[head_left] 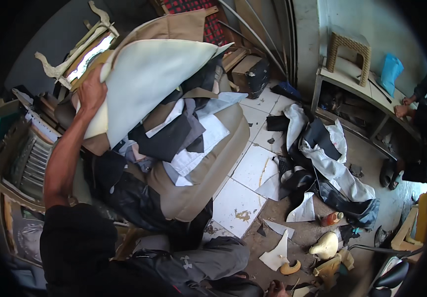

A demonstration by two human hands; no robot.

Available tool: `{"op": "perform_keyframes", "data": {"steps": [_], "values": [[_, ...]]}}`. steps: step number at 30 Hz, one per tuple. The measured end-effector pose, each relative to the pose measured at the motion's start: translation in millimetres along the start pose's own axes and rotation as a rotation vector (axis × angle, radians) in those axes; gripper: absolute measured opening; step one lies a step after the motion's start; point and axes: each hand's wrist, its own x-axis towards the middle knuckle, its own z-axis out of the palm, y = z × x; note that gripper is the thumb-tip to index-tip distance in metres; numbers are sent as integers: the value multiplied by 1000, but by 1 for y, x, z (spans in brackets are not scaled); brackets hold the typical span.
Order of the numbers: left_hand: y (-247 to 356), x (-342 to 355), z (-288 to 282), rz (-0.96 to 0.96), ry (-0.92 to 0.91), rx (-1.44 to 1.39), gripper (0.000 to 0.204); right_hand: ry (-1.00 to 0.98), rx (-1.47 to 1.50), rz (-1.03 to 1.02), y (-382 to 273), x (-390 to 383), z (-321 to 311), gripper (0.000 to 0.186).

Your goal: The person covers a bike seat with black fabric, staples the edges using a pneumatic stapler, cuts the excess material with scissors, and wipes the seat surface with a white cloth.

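Observation:
My left arm reaches up across the left side, and my left hand (93,92) is closed on the edge of a large pale sheet of upholstery material (154,74). The sheet is lifted and bent, with brown material along its edge. Beneath it, black, grey and white fabric scraps (161,141) lie on a brown padded seat cushion (193,193). At the lower edge, only part of my right hand (276,288) shows, low over the floor. Its fingers are mostly cut off, so what it holds cannot be made out.
Black and white leather-like offcuts (322,153) spread over the tiled floor (235,208). Near them lie a small bottle (332,219) and yellowish foam pieces (325,246). A woven stool (350,49) stands on a low bench (342,79). Another person's hand (402,110) shows at far right.

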Motion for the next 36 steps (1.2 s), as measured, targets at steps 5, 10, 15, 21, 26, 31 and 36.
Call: {"op": "perform_keyframes", "data": {"steps": [5,10,15,21,26,31,36], "values": [[-26,-13,-33,246,-286,-270,61,-273,-50,-161,-139,-63,-96,27],[-46,-43,-41,159,-470,-580,62,-214,-115,100,-185,-134,-167,38],[-39,-110,-84,-5,-923,-721,57,-222,-157,106,-303,-113,-190,38],[-28,-186,-63,-429,-813,-816,46,-172,-174,-31,-471,-48,-211,38],[-4,-177,-39,-513,-1063,-789,40,-151,-163,-134,-575,-4,-229,38],[32,-160,-13,-626,-1342,-681,42,-150,-148,-220,-640,52,-248,38],[77,-159,25,-617,-1551,-593,40,-184,-156,-298,-691,136,-267,38]]}}
